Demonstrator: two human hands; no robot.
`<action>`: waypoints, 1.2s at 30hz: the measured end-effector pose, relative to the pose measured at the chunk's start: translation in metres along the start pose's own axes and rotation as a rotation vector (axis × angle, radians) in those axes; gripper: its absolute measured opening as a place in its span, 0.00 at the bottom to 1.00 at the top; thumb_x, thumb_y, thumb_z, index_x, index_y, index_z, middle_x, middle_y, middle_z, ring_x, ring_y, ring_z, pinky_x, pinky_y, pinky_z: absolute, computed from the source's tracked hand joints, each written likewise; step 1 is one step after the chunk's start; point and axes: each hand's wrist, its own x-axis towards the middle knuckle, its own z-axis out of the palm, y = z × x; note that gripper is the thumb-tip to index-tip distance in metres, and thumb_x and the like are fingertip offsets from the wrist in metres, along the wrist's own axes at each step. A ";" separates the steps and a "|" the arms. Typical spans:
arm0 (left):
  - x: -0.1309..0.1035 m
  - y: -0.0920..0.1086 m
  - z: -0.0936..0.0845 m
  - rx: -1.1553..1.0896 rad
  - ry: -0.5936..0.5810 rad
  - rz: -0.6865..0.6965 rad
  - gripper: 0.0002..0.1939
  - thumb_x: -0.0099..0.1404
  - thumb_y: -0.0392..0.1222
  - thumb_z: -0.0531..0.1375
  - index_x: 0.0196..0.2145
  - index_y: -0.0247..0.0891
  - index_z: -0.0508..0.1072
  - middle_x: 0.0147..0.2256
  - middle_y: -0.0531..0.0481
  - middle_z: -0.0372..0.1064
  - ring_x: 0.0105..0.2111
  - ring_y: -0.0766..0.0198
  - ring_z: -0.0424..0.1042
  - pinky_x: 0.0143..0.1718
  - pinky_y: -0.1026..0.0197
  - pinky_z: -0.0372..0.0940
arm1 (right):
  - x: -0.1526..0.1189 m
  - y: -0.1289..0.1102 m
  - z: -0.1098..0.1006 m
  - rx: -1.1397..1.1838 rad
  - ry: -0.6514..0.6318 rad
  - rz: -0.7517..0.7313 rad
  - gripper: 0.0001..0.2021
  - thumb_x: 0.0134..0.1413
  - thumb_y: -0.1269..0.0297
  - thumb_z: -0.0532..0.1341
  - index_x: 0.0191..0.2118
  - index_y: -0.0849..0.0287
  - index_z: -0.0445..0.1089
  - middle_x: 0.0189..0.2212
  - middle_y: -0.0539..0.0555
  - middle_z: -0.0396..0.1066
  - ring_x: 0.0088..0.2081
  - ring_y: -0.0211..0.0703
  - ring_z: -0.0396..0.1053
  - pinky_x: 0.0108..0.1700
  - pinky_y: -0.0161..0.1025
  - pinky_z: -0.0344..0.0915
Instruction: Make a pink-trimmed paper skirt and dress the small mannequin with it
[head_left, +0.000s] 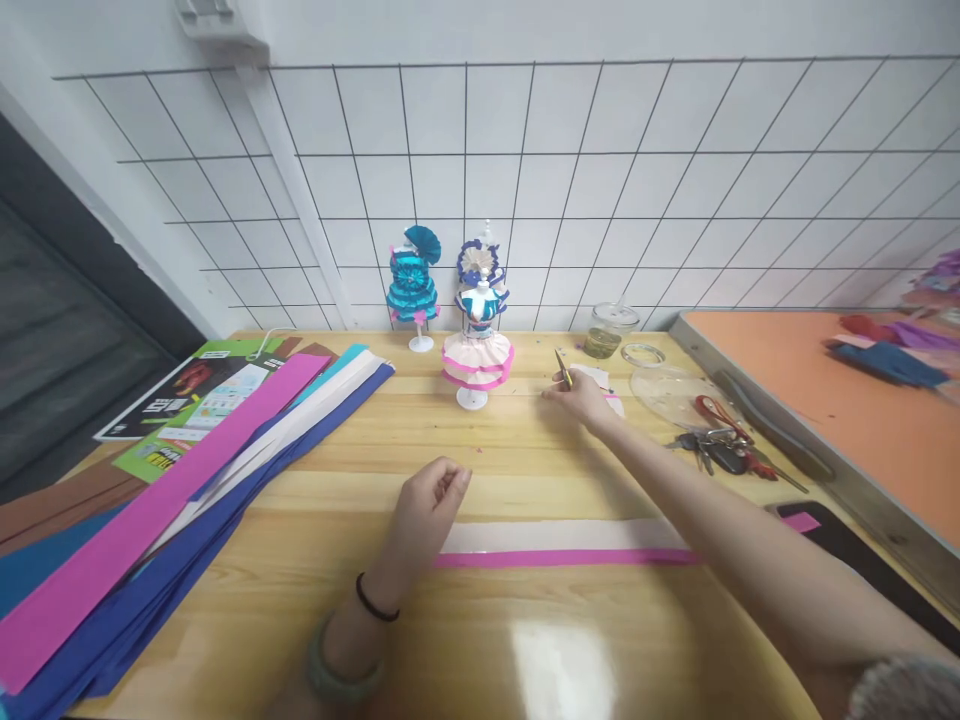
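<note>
My left hand (pixel 435 500) is curled closed over the left end of a pale paper strip with a magenta edge (pixel 562 540), and nothing shows in its fingers. Farther back, my right hand (pixel 581 398) pinches a small pointed tool, yellow and dark (pixel 563 372); its exact kind is too small to make out. Beside that hand lie pale paper pieces (pixel 600 380). Between and behind the hands stands a small white dress form in a pale skirt with pink trim (pixel 478 360). My right forearm covers the strip's right end.
Long coloured paper strips (pixel 217 480) lie over booklets (pixel 187 395) at left. Two more dressed forms, one teal (pixel 412 285), stand by the tiled wall. At right are a glass jar (pixel 604 335), clear disc (pixel 667 395), keys (pixel 724 450), dark phone-like object (pixel 847 550) and an orange table (pixel 810 370).
</note>
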 end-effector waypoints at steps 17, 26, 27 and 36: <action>0.003 -0.023 -0.018 0.268 0.189 0.044 0.14 0.66 0.47 0.50 0.26 0.38 0.64 0.24 0.52 0.61 0.26 0.65 0.60 0.30 0.62 0.54 | 0.105 -0.007 0.004 -0.681 -0.274 0.080 0.16 0.59 0.61 0.58 0.51 0.61 0.65 0.48 0.57 0.67 0.45 0.46 0.69 0.45 0.47 0.68; 0.002 -0.022 -0.013 0.305 0.194 0.104 0.13 0.65 0.45 0.50 0.26 0.37 0.65 0.24 0.52 0.63 0.26 0.65 0.62 0.30 0.63 0.55 | 0.096 0.006 -0.011 -0.742 -0.220 -0.076 0.16 0.60 0.61 0.58 0.51 0.61 0.64 0.49 0.57 0.66 0.45 0.45 0.68 0.45 0.48 0.68; 0.002 -0.023 -0.012 0.304 0.194 0.107 0.13 0.65 0.45 0.50 0.26 0.37 0.65 0.23 0.52 0.63 0.26 0.65 0.62 0.30 0.63 0.55 | 0.096 0.007 -0.012 -0.743 -0.216 -0.082 0.16 0.60 0.61 0.58 0.51 0.61 0.64 0.49 0.57 0.66 0.45 0.45 0.69 0.45 0.48 0.68; 0.003 -0.032 -0.010 0.349 0.201 0.143 0.13 0.66 0.44 0.50 0.27 0.37 0.66 0.24 0.52 0.65 0.26 0.66 0.63 0.30 0.63 0.56 | 0.090 0.009 0.001 -0.796 -0.098 -0.111 0.16 0.60 0.61 0.58 0.52 0.61 0.64 0.49 0.57 0.66 0.45 0.45 0.68 0.45 0.48 0.68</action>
